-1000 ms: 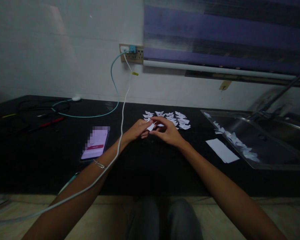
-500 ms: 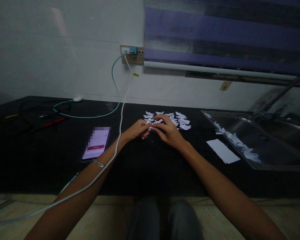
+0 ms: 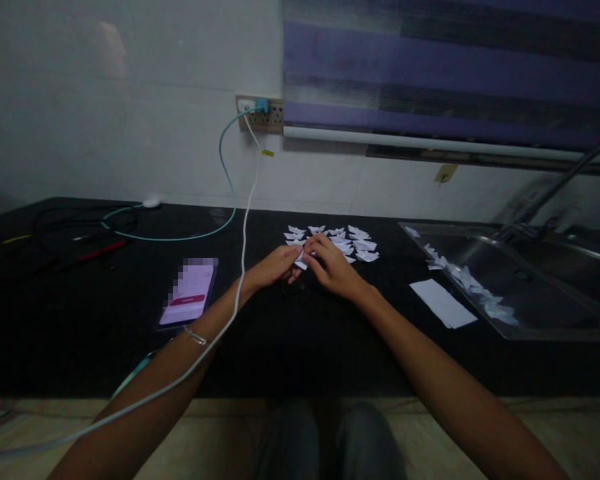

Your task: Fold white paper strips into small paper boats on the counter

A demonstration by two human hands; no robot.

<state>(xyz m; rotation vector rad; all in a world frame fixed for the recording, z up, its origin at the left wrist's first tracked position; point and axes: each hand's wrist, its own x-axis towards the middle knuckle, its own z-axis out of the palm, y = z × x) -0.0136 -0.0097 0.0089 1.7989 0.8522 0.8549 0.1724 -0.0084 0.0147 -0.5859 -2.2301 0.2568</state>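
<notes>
My left hand (image 3: 275, 265) and my right hand (image 3: 334, 267) meet over the black counter (image 3: 290, 320), fingers pinched together on one small white folded paper piece (image 3: 301, 261). Just behind them lies a cluster of several small folded white paper shapes (image 3: 337, 240). A flat white paper sheet (image 3: 443, 303) rests on the counter to the right of my right forearm.
A lit phone (image 3: 190, 292) lies left of my left arm, with a white cable (image 3: 245, 213) running up to a wall socket (image 3: 260, 112). A teal cable and dark wires lie at far left. A steel sink (image 3: 510, 280) at right has paper scraps along its rim.
My hands have closed in tighter on the paper piece, which shows less between the fingers. The view has shifted slightly.
</notes>
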